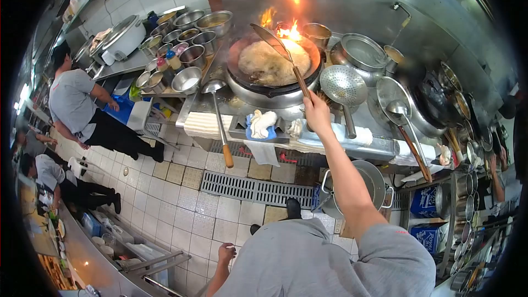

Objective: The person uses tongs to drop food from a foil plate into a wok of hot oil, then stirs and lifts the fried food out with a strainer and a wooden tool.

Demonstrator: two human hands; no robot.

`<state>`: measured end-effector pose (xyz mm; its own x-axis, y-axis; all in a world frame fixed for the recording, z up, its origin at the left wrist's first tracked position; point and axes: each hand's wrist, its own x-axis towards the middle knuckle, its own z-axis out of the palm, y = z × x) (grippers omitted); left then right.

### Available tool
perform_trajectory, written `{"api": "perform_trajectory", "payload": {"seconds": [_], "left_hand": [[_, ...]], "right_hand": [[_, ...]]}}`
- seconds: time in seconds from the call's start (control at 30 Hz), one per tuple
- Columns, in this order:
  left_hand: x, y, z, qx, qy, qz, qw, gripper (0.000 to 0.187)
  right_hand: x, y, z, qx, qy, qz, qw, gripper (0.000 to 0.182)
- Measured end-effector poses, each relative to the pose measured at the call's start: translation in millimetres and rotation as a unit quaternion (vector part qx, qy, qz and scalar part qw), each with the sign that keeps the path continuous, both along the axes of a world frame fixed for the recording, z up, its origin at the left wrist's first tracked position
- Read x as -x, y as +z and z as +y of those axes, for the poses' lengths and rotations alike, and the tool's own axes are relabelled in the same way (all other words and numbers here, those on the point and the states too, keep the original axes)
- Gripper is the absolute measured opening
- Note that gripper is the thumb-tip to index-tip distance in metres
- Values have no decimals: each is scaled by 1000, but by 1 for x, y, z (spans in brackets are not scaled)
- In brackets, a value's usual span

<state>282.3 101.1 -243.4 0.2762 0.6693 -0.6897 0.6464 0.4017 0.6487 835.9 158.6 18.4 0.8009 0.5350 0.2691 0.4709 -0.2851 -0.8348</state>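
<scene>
The wok tool (270,40) was above the wok (235,66), slanting up and to the left in my head view, its metal end over pale, frothy contents (269,60). I could not tell from this angle whether that end was flat or bowl-shaped, or whether it touched the froth. My right hand (317,111) had its fingers wrapped closed around the wooden handle. My left hand (226,252) was low, near my body and well apart from the stove; its fingers looked curled, but I could not tell whether they met.

Flames (290,32) rose at the far side of the wok. A perforated strainer (344,84) lay just to the right, its handle pointing toward me. On the left, a ladle (213,85) rested with its wooden grip out past the counter edge, near a crumpled white cloth (262,122). Metal bowls (187,80) and squeeze bottles (172,59) stood farther left. A person (77,91) in a grey top stood beyond them.
</scene>
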Motion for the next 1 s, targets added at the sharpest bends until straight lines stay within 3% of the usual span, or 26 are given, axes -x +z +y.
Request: {"api": "perform_trajectory", "payload": {"seconds": [0.1, 0.17, 0.27, 0.33, 0.37, 0.43, 0.47, 0.5, 0.57, 0.6, 0.63, 0.7, 0.77, 0.87, 0.97, 1.0], "left_hand": [[-6, 17, -9, 32, 19, 71, 997, 34], [17, -8, -23, 0, -18, 62, 998, 32], [47, -50, -35, -73, -69, 70, 993, 29], [42, -43, -33, -109, -80, 93, 986, 28], [38, -29, -35, -65, -49, 98, 992, 29], [40, -19, -41, -17, -12, 107, 994, 30], [41, -21, -41, 21, 26, 86, 996, 30], [41, -22, -42, 58, 62, 63, 994, 31], [36, -24, -42, 38, 42, 60, 997, 30], [35, -26, -42, 18, 23, 61, 998, 30], [42, -50, -42, 17, 22, 60, 998, 30], [62, -106, -44, -123, -47, 23, 991, 28], [44, -78, -38, -79, -48, 37, 995, 29], [7, -7, -22, -6, -20, 49, 999, 32], [5, 6, -20, 24, 18, 33, 999, 37], [3, 13, -20, 22, 20, 40, 999, 37]], "right_hand": [[-5, -39, 1, -35, 15, -14, 999, 37], [-31, -52, 18, 70, 4, 46, 996, 37], [-39, -38, 29, 39, -8, 95, 995, 36], [-25, -3, 20, 10, -22, 94, 995, 37], [-32, -18, 22, -17, -53, 50, 997, 38], [-32, -3, 15, -11, -37, 78, 996, 36], [-53, -34, 25, -30, -61, -32, 997, 33], [-50, -40, 27, -29, -60, -32, 997, 33], [-49, -49, 29, -91, -10, 286, 954, 28], [-21, -10, 19, -110, -24, 387, 915, 20], [-25, 0, 16, -111, -25, 386, 915, 20], [-41, 9, 5, -135, 29, 452, 881, 18], [-51, 29, -4, -140, 22, 471, 871, 18], [-75, 19, 7, -128, -11, 382, 915, 19], [-85, 8, 17, -139, -46, 357, 922, 23], [-80, 3, 20, -145, -67, 446, 881, 25]]}}
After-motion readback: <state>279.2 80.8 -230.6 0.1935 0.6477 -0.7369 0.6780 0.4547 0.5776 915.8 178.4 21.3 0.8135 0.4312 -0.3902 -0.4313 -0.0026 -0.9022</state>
